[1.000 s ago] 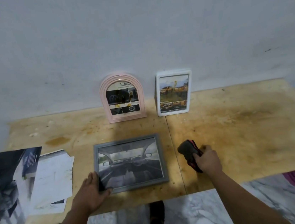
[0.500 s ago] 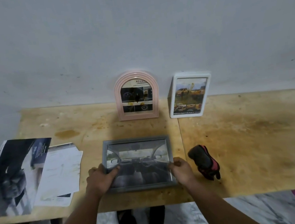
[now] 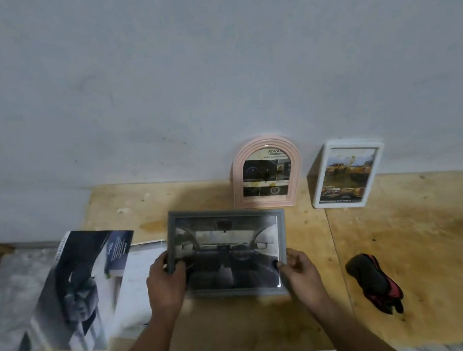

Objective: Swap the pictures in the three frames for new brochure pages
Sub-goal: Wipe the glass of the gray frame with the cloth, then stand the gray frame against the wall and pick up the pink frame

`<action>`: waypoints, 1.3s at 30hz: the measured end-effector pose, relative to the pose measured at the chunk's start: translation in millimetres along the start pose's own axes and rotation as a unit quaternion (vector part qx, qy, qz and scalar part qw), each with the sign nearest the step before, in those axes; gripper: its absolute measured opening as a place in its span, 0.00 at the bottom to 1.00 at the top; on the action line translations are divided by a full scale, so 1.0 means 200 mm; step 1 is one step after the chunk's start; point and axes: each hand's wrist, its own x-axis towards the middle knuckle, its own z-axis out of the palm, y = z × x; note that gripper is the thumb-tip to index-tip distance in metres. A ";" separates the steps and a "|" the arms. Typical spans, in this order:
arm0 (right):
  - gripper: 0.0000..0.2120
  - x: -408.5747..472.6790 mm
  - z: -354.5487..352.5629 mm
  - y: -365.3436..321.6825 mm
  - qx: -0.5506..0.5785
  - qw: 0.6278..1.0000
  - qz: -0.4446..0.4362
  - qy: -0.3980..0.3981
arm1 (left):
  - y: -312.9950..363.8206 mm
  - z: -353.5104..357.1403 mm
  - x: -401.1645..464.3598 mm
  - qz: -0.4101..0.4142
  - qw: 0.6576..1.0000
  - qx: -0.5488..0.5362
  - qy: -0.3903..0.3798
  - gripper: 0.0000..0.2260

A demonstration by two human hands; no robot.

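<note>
Three frames, and the grey one's in both hands now

Left hand (image 3: pixel 166 282) and right hand (image 3: pixel 300 273) each grip a lower corner of the grey frame (image 3: pixel 228 250), tilted up off the table (image 3: pixel 407 241), car-interior picture facing the camera. Pink arched frame (image 3: pixel 266 174) and white frame (image 3: pixel 348 172) lean against the wall with prints inside. Can't tell which are new pages, so I'd guess at least this one's left. Brochure pages (image 3: pixel 86 283) lie on the left, a black-and-red tool (image 3: pixel 373 283) on the right.
</note>
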 end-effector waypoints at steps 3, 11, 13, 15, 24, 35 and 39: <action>0.16 0.03 0.16 -0.20 0.000 0.999 -0.049 -0.002 | 0.05 -0.16 0.18 0.036 0.998 0.004 0.048 0.06; 0.21 0.23 0.57 -0.61 0.038 0.996 -0.084 -0.014 | 0.25 -0.38 0.60 0.025 0.995 -0.050 0.082 0.11; 0.25 0.31 0.64 -0.67 0.039 0.997 -0.072 -0.011 | 0.27 -0.39 0.71 0.038 0.994 -0.055 0.083 0.12; 0.28 0.40 0.69 -0.71 0.048 0.997 -0.059 -0.016 | 0.28 -0.39 0.80 0.036 0.994 -0.065 0.080 0.14; 0.29 0.66 0.78 -0.77 0.066 0.997 -0.021 -0.025 | 0.26 -0.32 1.01 0.020 0.992 -0.122 0.035 0.18; 0.13 0.46 0.57 -0.49 0.038 0.998 -0.055 0.020 | 0.22 -0.01 0.75 0.180 0.979 0.037 0.087 0.22; 0.09 0.45 0.29 -0.45 0.071 0.990 -0.041 0.116 | 0.41 0.28 0.54 0.262 0.962 0.034 -0.063 0.21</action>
